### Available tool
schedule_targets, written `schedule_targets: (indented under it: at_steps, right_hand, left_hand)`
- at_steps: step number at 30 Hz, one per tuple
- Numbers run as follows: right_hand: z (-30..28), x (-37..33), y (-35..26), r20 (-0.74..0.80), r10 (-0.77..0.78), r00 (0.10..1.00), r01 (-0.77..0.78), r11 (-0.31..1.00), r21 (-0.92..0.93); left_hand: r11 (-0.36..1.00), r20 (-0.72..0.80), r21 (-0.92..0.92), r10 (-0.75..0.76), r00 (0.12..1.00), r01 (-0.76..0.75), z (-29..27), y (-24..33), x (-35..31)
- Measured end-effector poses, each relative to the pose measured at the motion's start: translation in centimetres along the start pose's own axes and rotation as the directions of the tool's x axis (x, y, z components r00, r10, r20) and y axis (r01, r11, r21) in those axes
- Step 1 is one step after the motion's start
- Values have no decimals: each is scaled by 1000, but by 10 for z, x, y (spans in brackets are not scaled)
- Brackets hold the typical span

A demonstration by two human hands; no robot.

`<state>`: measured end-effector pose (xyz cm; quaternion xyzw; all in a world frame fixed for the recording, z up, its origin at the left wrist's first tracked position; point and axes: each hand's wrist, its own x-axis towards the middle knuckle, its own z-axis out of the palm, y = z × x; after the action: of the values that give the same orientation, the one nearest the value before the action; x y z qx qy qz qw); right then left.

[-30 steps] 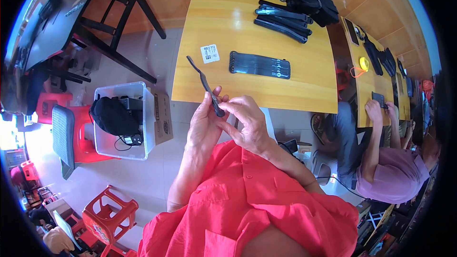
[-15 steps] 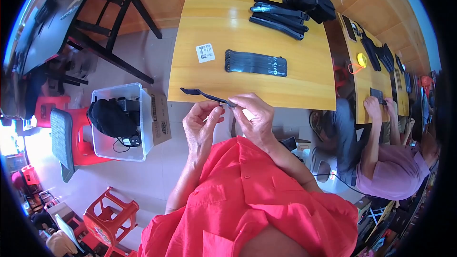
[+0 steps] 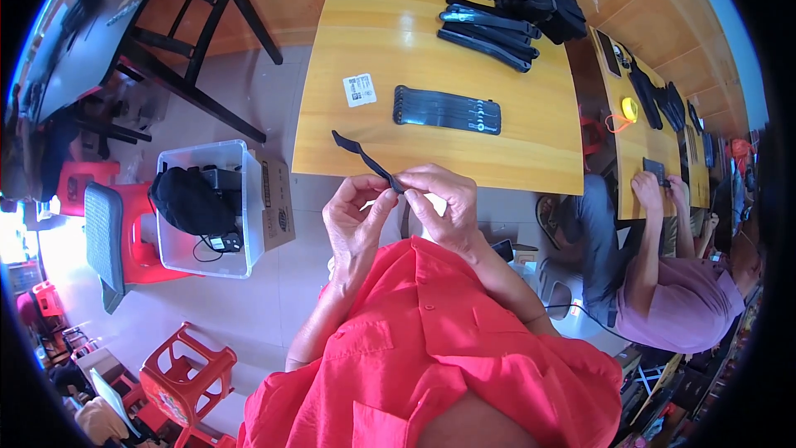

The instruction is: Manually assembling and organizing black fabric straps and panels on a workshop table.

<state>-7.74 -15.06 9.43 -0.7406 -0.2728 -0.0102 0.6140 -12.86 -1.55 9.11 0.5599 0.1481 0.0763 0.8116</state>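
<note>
Between my two hands, just off the table's near edge, is a narrow black strap (image 3: pixel 365 158). My left hand (image 3: pixel 352 214) pinches its near end between thumb and fingers. Fingertips of my right hand (image 3: pixel 444 203) close on that same end, touching the left ones. The strap's free end rises to the far left over the yellow wooden table (image 3: pixel 531 149). Beyond my hands a flat bundle of black straps (image 3: pixel 446 109) lies on the tabletop. A white printed label sheet (image 3: pixel 360 90) is to its left.
Stacks of black straps (image 3: pixel 489 33) and a black bundle (image 3: pixel 541 0) occupy the table's far right. On the left stand a clear plastic bin (image 3: pixel 249 236) with black items and a red stool (image 3: pixel 186 377). A co-worker (image 3: pixel 680 303) sits at another table on the right.
The strap's free end has swung up, away from me and slightly right, so the strap slants more steeply. Both hands have come closer together at its near end.
</note>
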Motion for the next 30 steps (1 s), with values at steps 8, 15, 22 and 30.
schedule_targets:
  at_steps: [8,15,22,30]
  right_hand:
    - [3,3,-1,-45,-52,998,50,998,-45]
    - [5,6,-7,-77,-7,997,8,1000,7]
    - [8,8,-5,-23,-54,998,53,998,-35]
    - [7,6,-5,25,-9,1000,11,995,-98]
  left_hand:
    - [973,-17,157,173,985,-168,8,5,-6]
    - [969,9,164,185,983,-184,5,6,-6]
    - [988,-10,88,132,991,-130,-2,4,-1]
    - [998,-38,-51,44,998,-46,0,4,1]
